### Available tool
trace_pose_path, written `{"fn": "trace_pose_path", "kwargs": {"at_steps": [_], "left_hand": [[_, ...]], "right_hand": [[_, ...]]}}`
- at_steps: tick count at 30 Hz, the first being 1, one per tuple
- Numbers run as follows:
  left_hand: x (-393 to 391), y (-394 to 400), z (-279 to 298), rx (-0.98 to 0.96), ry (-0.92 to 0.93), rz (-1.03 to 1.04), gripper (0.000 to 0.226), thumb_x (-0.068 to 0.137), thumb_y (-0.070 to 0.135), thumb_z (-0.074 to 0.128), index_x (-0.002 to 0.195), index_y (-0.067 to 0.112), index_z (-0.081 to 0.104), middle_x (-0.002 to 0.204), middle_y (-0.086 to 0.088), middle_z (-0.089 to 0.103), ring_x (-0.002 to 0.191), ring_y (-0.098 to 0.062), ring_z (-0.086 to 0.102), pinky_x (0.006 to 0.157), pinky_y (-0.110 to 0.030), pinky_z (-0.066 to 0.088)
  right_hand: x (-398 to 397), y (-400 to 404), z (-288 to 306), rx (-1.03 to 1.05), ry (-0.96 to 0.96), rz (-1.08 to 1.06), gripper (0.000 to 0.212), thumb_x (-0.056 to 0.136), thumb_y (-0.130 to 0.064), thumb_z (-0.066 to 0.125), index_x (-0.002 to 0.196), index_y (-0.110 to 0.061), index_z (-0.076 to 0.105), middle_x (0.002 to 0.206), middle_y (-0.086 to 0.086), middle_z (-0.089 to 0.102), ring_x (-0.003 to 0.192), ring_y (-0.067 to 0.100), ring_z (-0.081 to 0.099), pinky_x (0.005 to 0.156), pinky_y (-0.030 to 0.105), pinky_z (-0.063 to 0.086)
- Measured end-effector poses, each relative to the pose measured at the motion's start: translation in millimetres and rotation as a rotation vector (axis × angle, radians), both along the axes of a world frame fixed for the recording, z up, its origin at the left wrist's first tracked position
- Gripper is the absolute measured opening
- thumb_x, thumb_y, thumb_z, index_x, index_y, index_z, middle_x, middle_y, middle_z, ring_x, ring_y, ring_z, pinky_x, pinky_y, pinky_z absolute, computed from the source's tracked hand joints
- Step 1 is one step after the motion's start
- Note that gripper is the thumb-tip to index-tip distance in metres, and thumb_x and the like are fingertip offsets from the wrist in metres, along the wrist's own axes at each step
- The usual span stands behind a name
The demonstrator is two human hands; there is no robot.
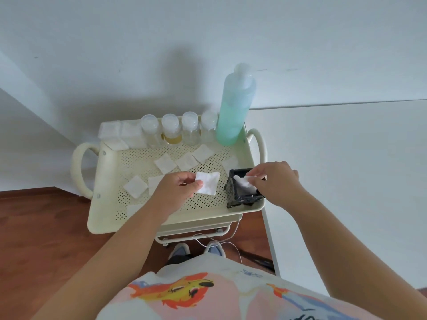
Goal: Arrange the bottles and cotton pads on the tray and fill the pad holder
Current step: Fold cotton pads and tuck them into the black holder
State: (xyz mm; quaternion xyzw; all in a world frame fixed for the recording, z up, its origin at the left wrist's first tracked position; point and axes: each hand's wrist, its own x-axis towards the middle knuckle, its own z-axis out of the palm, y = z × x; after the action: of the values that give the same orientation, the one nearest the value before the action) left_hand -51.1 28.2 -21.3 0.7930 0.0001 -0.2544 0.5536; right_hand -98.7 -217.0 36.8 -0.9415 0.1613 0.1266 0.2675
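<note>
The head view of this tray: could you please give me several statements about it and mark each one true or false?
1. The tall green bottle stands at the tray's far right corner. True.
2. The left hand is empty. False: it pinches a white cotton pad.
3. The right hand puts a pad into the black pad holder. True.
4. The pad holder sits at the tray's left edge. False: it sits at the near right corner.
5. Four small clear bottles line the back of the tray. True.
6. No loose pads lie on the tray. False: several lie scattered.
</note>
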Motion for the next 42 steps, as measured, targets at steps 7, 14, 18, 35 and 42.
{"fn": "trace_pose_path", "kwargs": {"at_steps": [7,14,18,35,42], "left_hand": [[-4,1,0,-0.018,0.005,0.024,0.010,0.086,0.025,0.071,0.096,0.026,0.076,0.068,0.011,0.067,0.057,0.004,0.058,0.057,-0.008,0.044],[-7,5,-1,-0.027,0.038,0.033,0.010,0.086,0.022,0.072,0.088,0.031,0.077,0.072,0.008,0.070,0.057,0.003,0.057,0.054,-0.008,0.045],[-7,6,1,-0.008,0.036,0.028,0.011,0.086,0.024,0.072,0.087,0.033,0.077,0.074,0.008,0.071,0.058,0.003,0.058,0.055,-0.009,0.045],[-9,1,4,0.036,0.053,0.010,0.010,0.085,0.026,0.073,0.088,0.035,0.074,0.078,0.010,0.072,0.065,-0.002,0.062,0.068,-0.019,0.048],[-9,-5,10,-0.039,0.026,0.002,0.010,0.086,0.022,0.072,0.090,0.030,0.076,0.072,0.010,0.069,0.061,-0.004,0.059,0.069,-0.023,0.051]], "right_hand": [[9,-3,2,0.005,0.084,0.040,0.026,0.090,-0.027,0.047,0.084,-0.048,0.061,0.094,-0.016,0.065,0.105,0.010,0.038,0.081,0.034,0.021],[7,-12,-3,0.054,0.058,0.136,0.012,0.074,-0.048,0.042,0.082,-0.042,0.050,0.094,-0.010,0.061,0.104,0.020,0.039,0.072,0.024,0.020],[4,-14,-6,-0.028,-0.025,0.269,0.026,0.086,-0.014,0.045,0.079,-0.037,0.054,0.083,-0.013,0.062,0.099,0.014,0.038,0.072,0.030,0.014],[5,1,-6,-0.327,0.055,0.388,0.045,0.086,-0.013,0.038,0.100,-0.043,0.068,0.098,-0.018,0.065,0.098,0.018,0.032,0.085,0.039,0.023],[2,4,13,-0.399,0.100,0.397,0.036,0.093,-0.026,0.039,0.114,-0.046,0.059,0.098,-0.013,0.065,0.108,0.017,0.034,0.087,0.040,0.019]]}}
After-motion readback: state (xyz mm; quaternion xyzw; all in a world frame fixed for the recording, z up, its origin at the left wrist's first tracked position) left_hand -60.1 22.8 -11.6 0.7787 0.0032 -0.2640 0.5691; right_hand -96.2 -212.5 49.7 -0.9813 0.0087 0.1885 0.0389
